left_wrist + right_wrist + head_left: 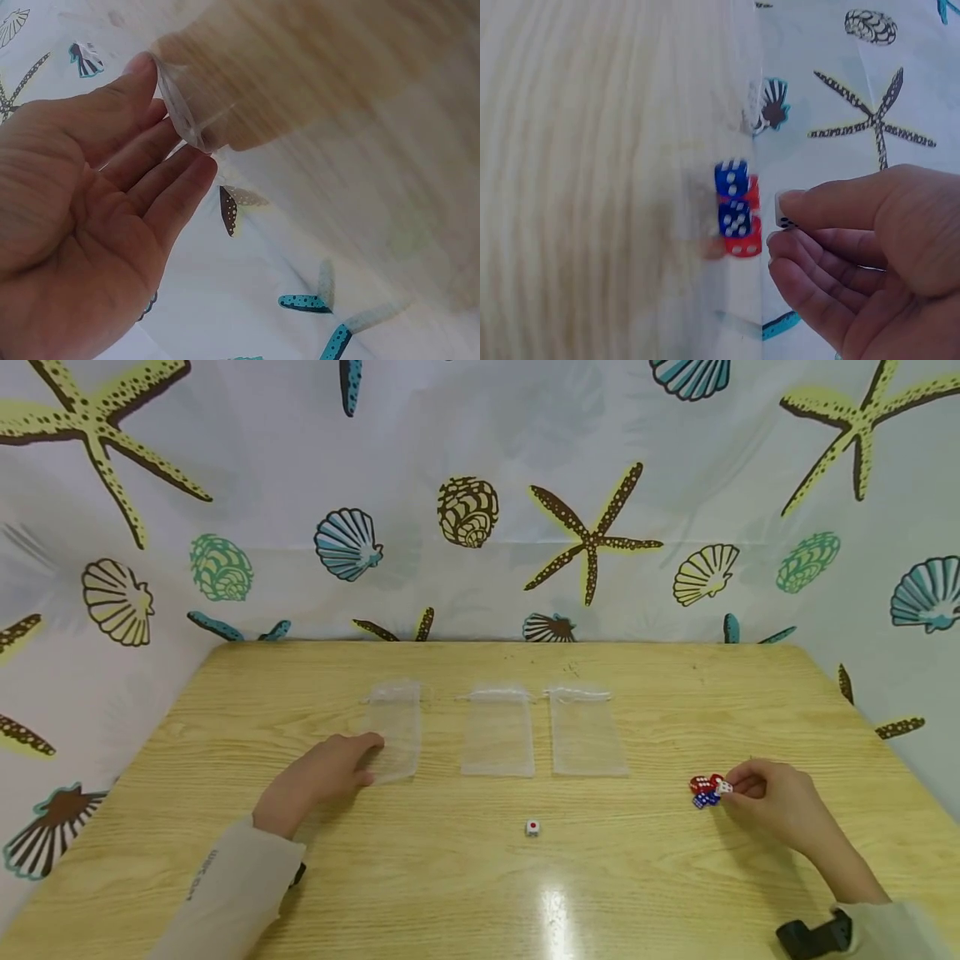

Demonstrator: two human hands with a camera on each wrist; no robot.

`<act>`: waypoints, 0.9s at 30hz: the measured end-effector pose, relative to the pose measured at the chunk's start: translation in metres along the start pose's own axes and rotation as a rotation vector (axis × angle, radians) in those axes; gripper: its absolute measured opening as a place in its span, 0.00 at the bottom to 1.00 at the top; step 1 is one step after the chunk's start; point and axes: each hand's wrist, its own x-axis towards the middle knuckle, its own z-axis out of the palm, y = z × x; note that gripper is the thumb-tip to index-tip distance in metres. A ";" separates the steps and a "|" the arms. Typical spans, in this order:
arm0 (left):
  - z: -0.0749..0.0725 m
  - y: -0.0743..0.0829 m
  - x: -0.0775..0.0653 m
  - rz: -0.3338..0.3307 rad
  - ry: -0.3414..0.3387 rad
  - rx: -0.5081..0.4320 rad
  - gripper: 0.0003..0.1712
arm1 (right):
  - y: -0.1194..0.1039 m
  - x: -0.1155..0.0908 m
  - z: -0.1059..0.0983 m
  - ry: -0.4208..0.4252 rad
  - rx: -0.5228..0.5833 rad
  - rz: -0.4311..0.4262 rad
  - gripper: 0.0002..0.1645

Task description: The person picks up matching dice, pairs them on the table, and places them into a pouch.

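At the left, my left hand [324, 774] pinches the left edge of a sheer white drawstring pouch [400, 731]. In the left wrist view, the clear edge of the pouch [176, 105] lies between thumb and fingers. Over on the right, my right hand [783, 803] holds a white die [782, 212] between thumb and fingertips. Right beside it, red dice [700, 785] and blue dice [705, 799] sit in a tight cluster on the table. Another white die [532, 828], red pip upward, lies alone near the middle.
Two more sheer pouches, a middle one [497, 735] and a right one [587, 735], lie flat in a row with the first. The wooden table [450, 893] meets a shell-patterned cloth [420, 443] at its back edge.
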 end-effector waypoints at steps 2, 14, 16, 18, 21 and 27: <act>-0.001 -0.001 -0.001 0.000 0.002 0.001 0.27 | -0.007 0.001 0.003 0.004 0.003 -0.018 0.10; 0.003 -0.001 0.000 0.025 0.016 -0.046 0.32 | -0.052 0.005 0.028 -0.075 0.084 -0.071 0.08; 0.004 0.000 0.000 0.034 0.011 -0.026 0.31 | -0.060 0.005 0.033 -0.082 0.099 -0.080 0.07; 0.005 0.000 0.000 0.042 0.006 0.011 0.30 | -0.067 0.006 0.037 -0.090 0.118 -0.094 0.07; 0.004 0.001 0.000 0.050 -0.013 0.052 0.28 | -0.078 0.009 0.042 -0.107 0.152 -0.131 0.06; 0.002 -0.003 0.000 0.052 -0.034 0.027 0.29 | -0.097 0.016 0.051 -0.154 0.236 -0.214 0.04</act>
